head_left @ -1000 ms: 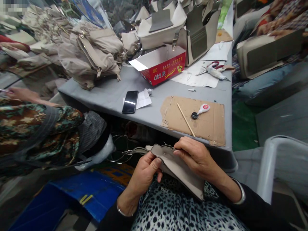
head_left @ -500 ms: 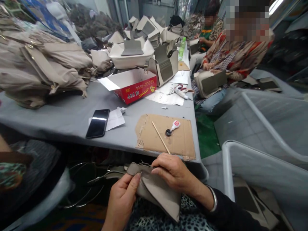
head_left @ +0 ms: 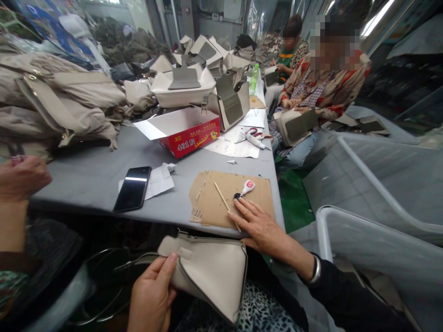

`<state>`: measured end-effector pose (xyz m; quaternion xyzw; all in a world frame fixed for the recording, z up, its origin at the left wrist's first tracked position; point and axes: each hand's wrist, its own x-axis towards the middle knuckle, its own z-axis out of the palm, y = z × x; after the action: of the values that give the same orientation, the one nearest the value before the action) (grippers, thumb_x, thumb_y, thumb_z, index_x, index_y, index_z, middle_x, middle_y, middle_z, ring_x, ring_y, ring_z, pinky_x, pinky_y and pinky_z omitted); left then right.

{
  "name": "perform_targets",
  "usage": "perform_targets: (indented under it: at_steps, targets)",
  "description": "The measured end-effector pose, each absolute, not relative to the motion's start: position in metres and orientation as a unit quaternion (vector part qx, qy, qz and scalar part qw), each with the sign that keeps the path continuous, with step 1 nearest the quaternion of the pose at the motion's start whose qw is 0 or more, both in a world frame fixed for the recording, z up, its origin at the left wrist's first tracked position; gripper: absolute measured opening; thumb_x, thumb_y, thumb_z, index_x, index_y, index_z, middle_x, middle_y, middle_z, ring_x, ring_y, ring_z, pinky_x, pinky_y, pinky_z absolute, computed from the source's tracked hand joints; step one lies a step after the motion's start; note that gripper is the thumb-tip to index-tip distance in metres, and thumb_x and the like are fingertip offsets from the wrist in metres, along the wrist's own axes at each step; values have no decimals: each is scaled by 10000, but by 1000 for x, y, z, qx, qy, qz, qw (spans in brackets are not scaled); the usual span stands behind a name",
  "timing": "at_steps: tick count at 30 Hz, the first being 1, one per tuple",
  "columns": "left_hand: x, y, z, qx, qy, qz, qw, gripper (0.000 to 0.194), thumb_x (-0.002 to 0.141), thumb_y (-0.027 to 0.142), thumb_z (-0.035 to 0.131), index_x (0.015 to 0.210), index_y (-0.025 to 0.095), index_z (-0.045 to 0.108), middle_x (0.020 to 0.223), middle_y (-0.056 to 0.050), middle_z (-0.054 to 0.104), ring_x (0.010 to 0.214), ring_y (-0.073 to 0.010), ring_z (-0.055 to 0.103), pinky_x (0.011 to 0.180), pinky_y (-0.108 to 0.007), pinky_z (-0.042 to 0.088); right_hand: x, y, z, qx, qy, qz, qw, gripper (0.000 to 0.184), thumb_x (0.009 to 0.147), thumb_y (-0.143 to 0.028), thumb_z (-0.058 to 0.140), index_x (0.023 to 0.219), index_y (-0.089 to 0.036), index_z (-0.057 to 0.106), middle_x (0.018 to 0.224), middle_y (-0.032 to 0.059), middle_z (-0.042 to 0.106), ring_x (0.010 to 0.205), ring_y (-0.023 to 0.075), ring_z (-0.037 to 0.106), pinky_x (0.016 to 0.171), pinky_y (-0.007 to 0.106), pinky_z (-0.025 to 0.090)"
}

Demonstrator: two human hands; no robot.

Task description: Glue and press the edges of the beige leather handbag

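Lengthwise, the beige bag (head_left: pixel 214 272) slants from the left hand (head_left: pixel 154 290) to lap (head_left: pixel 268 306)

A gray table (head_left: pixel 93 177) carries cardboard (head_left: pixel 204 200), a phone (head_left: pixel 133 188) (dark-screened) and a red box (head_left: pixel 194 138).

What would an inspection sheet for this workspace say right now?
Surface: grey table, cardboard sheet near its edge.
Job's things: beige bag piece off the table; white bottle, black round piece and thin stick on the cardboard.
Clutter: phone, papers, red box, hand tools, piled bags.
Left hand: pinches the bag piece.
Right hand: fingers extended at the stick; grip unclear.
Cables: nothing seen that is clearly one.
Surroundings: seated people rightward, another hand at left, grey bins.
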<state>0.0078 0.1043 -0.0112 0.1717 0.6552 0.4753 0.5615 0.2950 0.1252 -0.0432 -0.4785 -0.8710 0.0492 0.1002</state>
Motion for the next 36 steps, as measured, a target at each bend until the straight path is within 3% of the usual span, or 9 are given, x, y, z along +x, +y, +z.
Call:
perform_targets:
  at_steps: [5, 9, 14, 20, 25, 29, 36]
  targets:
    - [13, 107, -14, 182, 659, 465, 562, 531, 383, 521, 958, 606, 120, 690, 515, 57, 477, 417, -23, 250, 320, -121, 166, 286, 120, -56, -477, -865, 7, 155, 617, 950, -272, 698, 1520, -182, 480, 1560, 99, 503, 1496, 330, 374, 1214, 555, 368]
    - [11, 110, -17, 208, 660, 469, 549, 522, 419, 537, 937, 595, 124, 670, 528, 57, 464, 409, -26, 258, 311, -122, 189, 284, 110, -66, -465, -854, -31, 231, 384, 1024, -166, 556, 1406, -177, 598, 1421, 77, 646, 1395, 263, 525, 1170, 489, 441]
    - [12, 110, -23, 218, 654, 463, 557, 496, 485, 535, 912, 604, 135, 645, 530, 67, 436, 402, -27, 246, 312, -118, 181, 279, 109, -66, -473, -839, -53, 264, 325, 1001, -129, 571, 1301, -191, 680, 1371, 117, 675, 1324, 311, 588, 1068, 502, 516]
    - [10, 105, -25, 243, 638, 464, 564, 478, 560, 531, 899, 610, 137, 633, 545, 65, 433, 413, -35, 254, 315, -121, 198, 280, 107, -61, -469, -823, -38, 319, 317, 997, -65, 561, 1285, -145, 667, 1237, 134, 744, 1163, 276, 699, 955, 462, 578]
    - [7, 105, -24, 227, 647, 474, 552, 496, 508, 536, 924, 618, 130, 661, 557, 57, 456, 421, -37, 271, 308, -119, 199, 288, 101, -55, -538, -721, -86, 428, 370, 981, -51, 587, 1304, -212, 666, 1161, 120, 770, 1041, 238, 751, 887, 380, 614]
    - [7, 105, -22, 206, 649, 467, 564, 519, 477, 544, 937, 626, 127, 665, 546, 60, 458, 415, -27, 257, 318, -113, 197, 300, 95, -27, -602, -620, -79, 498, 217, 983, -134, 638, 1154, -240, 718, 1047, 74, 783, 926, 228, 762, 840, 360, 616]
    - [8, 106, -24, 202, 643, 463, 576, 521, 473, 556, 937, 628, 124, 693, 538, 49, 468, 431, -40, 277, 331, -124, 192, 334, 76, 14, -624, -622, -128, 456, 54, 948, -215, 724, 996, -239, 725, 918, 38, 758, 793, 204, 729, 724, 319, 587]
